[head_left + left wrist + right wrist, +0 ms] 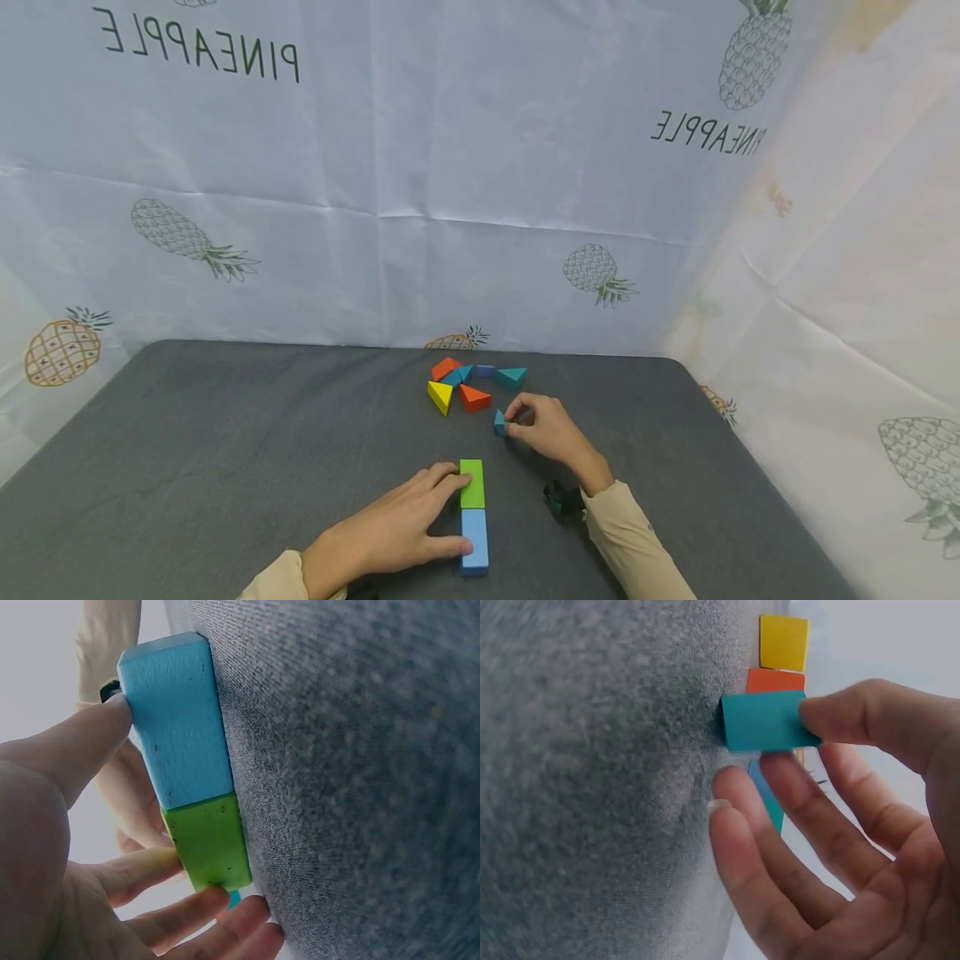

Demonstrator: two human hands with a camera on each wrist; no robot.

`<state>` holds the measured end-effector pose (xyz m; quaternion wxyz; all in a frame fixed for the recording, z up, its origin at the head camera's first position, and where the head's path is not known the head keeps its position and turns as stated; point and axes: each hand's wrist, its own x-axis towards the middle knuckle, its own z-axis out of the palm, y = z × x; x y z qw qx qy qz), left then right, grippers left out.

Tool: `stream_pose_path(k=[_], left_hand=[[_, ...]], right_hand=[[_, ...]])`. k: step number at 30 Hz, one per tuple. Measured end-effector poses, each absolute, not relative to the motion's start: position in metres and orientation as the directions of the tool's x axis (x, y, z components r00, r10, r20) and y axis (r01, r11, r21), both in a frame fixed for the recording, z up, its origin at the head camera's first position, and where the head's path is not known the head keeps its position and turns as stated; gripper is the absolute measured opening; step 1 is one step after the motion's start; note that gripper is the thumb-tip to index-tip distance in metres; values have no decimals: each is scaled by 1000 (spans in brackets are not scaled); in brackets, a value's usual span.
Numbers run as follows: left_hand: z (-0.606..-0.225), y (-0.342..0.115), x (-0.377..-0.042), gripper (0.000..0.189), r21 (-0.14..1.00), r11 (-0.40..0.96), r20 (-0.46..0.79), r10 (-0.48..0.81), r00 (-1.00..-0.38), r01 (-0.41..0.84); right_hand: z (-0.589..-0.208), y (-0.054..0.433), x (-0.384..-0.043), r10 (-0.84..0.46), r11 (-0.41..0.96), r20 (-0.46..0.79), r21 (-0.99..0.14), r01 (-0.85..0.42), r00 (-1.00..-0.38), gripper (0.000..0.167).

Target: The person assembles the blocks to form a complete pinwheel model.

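A light blue rectangular block (475, 537) and a green block (472, 483) lie end to end on the dark table. My left hand (397, 521) rests along their left side, thumb on the blue block and index finger on the green one. The left wrist view shows other fingertips (217, 896) around the green block's far end. Farther forward, my right hand (551, 429) pinches a small teal triangular block (499, 423) by its right side. In the right wrist view, the thumb presses that teal block's face, with fingers beneath it.
Beyond my right hand lies a loose group: a yellow triangular block (441, 398), orange blocks (475, 398), blue triangular pieces (452, 377), a teal triangular block (512, 378) and a small blue block (485, 371). A pineapple-print cloth (420, 283) hangs behind the grey table (285, 450).
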<state>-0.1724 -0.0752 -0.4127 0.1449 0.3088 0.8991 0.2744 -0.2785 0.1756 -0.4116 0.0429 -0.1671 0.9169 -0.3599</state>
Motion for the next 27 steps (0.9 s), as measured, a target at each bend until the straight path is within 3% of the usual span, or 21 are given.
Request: stream_pose_path(k=[15,27], left_hand=[[-413,-77,-172,83,584,654,-87,638,-765,480],[-412,-78,-173,82,598,649,-97,642,-761,470]], right_hand=[[-410,174,-276,-406,673,20,-670,-314,-914,26],[-412,165,-274,-475,614,-6,-719,-326,-880,26]])
